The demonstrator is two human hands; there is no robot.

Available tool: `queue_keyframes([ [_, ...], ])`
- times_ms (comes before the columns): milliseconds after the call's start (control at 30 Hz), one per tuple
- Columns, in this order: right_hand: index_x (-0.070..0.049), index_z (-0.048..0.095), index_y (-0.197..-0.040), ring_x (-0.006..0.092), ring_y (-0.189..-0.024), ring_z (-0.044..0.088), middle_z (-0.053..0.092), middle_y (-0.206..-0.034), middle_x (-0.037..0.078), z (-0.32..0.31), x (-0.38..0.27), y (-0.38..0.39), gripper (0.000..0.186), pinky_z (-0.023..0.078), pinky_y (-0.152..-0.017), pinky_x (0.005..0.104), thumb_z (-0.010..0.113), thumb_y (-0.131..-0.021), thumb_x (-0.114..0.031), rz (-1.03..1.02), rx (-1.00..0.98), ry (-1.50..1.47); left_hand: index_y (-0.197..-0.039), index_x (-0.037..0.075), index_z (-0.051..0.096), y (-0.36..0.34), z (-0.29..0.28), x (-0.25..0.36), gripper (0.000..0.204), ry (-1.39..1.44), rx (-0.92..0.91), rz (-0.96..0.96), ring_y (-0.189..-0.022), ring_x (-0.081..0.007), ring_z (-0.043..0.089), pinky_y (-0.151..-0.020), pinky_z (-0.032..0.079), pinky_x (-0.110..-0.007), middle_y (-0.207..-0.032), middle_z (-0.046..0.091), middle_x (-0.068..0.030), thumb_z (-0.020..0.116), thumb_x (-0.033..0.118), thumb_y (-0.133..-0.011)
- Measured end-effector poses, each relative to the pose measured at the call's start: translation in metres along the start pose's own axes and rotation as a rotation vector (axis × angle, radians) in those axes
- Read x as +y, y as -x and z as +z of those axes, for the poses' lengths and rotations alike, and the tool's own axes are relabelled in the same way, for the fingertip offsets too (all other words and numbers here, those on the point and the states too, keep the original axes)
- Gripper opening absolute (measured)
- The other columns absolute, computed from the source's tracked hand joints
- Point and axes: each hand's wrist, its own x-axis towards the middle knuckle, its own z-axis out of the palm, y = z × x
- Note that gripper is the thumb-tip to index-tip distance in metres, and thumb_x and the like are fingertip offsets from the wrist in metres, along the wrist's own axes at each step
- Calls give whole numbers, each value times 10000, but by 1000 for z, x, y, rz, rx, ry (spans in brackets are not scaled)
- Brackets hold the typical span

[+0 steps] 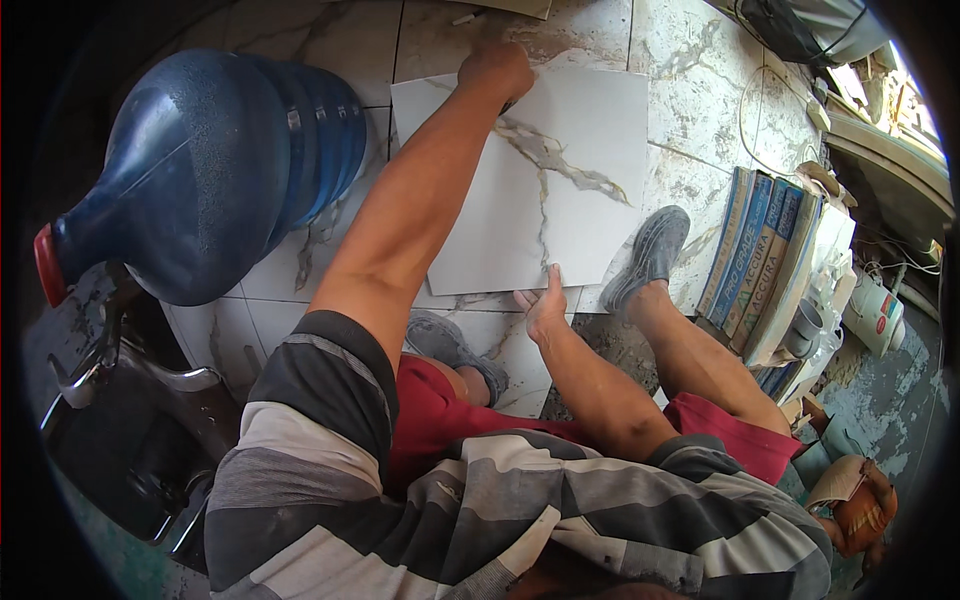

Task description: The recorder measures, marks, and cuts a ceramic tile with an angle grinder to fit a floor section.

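A loose white tile [560, 200] with grey-gold veins lies on the tiled floor in front of me. My left hand [497, 68] reaches far forward and presses on the tile's far edge near its top left corner, fingers curled. At the near edge my right hand [543, 308] touches the tile with its fingers flat and together. Neither hand holds anything. My feet in grey shoes [650, 252] stand beside the tile's near right corner.
A big blue water bottle [215, 170] with a red cap lies on its side to the left. A stack of flat boxes [765, 255] lies on the right, with a mug [803, 328] and clutter beyond. Dark metal parts [130, 400] sit at lower left.
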Motion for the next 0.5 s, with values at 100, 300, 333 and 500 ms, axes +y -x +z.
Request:
queue_keyframes([
  [100,-128,307,-1485,356,-1186,534,458,-1380,207,-9,12,-1,797,466,-973,423,518,-911,-640,140,-27,120,-1107,29,703,14,6,18,307,-25,-47,-22,-1134,-317,631,-922,525,-414,-1184,669,-181,607,201,-870],
  [300,-109,234,-1515,365,-1162,559,425,-1415,264,-20,32,-7,831,462,-973,441,505,-923,-626,308,-177,143,-1125,49,698,20,35,25,353,-74,-65,-31,-1184,-332,588,-956,507,-431,-1238,640,-177,635,312,-898],
  [333,-109,234,-1515,365,-1162,559,425,-1415,264,-20,34,-7,831,462,-973,441,505,-923,-626,314,-177,144,-1121,47,700,24,36,28,344,-81,-65,-14,-1187,-341,585,-958,507,-432,-1224,644,-187,632,302,-899],
  [500,-153,326,-1473,310,-1165,559,515,-1335,169,-18,39,-7,798,426,-982,404,455,-904,-696,325,-178,211,-1108,47,706,20,48,28,318,-107,-26,-8,-1197,-346,577,-960,508,-436,-1206,652,-192,622,273,-900],
])
